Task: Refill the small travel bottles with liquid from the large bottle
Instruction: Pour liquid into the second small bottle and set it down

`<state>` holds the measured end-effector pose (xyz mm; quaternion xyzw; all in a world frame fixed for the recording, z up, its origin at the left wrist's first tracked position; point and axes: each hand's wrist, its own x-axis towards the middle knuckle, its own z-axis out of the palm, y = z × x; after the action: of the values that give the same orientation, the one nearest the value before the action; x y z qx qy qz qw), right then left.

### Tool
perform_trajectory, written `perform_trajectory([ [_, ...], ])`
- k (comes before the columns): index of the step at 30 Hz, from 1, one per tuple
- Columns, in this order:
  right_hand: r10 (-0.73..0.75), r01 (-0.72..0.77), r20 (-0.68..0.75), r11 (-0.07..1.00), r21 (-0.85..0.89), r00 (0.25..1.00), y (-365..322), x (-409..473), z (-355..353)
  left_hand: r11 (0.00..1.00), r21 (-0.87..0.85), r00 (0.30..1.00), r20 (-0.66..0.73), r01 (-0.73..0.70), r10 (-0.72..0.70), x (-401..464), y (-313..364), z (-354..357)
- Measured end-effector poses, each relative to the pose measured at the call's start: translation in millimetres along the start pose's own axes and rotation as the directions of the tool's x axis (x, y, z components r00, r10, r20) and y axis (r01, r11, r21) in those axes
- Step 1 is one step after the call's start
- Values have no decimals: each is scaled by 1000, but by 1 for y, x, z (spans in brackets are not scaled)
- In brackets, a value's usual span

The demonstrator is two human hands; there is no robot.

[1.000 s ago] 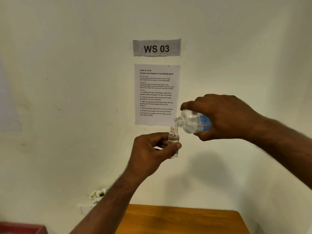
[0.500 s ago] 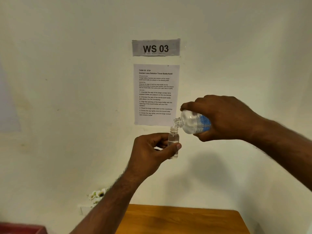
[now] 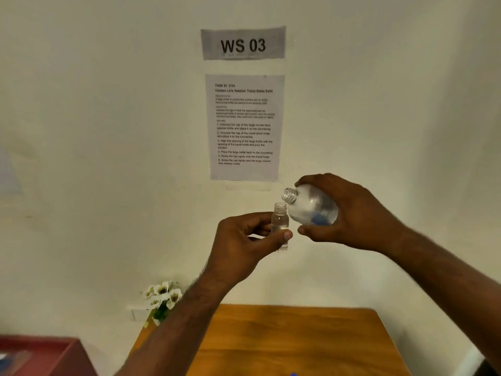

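Both bare forearms reach up and forward, meeting in front of the wall. The left hand (image 3: 244, 240) pinches between thumb and curled fingers, thumb nearest. Just right of it and slightly higher, the right hand (image 3: 349, 210) grips from above, knuckles up.

On the wall ahead of me: a grey "WS 03" sign (image 3: 243, 43), with a printed instruction sheet (image 3: 244, 127) directly below it. White artificial flowers (image 3: 162, 297) stand beside the wooden desk (image 3: 298, 340). A red box (image 3: 40, 356) sits lower left.
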<state>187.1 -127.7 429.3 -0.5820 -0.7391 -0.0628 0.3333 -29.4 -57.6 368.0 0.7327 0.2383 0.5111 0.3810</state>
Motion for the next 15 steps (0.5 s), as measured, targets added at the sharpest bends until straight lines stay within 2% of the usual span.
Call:
perform_trajectory([
  [3, 139, -131, -13, 956, 262, 990, 7, -28, 28, 996, -60, 997, 39, 69, -66, -15, -18, 11],
  [6, 237, -214, -10, 893, 395, 971, 17, -60, 56, 984, -97, 987, 74, 151, -145, -41, -44, 23],
  [11, 384, -375, 73, 814, 443, 920, 38, -114, 101, 940, -77, 939, 120, 332, -322, -100, -99, 43],
  [15, 484, -497, 149, 756, 426, 863, 52, -159, 134, 875, -67, 873, 136, 480, -469, -153, -146, 62],
])
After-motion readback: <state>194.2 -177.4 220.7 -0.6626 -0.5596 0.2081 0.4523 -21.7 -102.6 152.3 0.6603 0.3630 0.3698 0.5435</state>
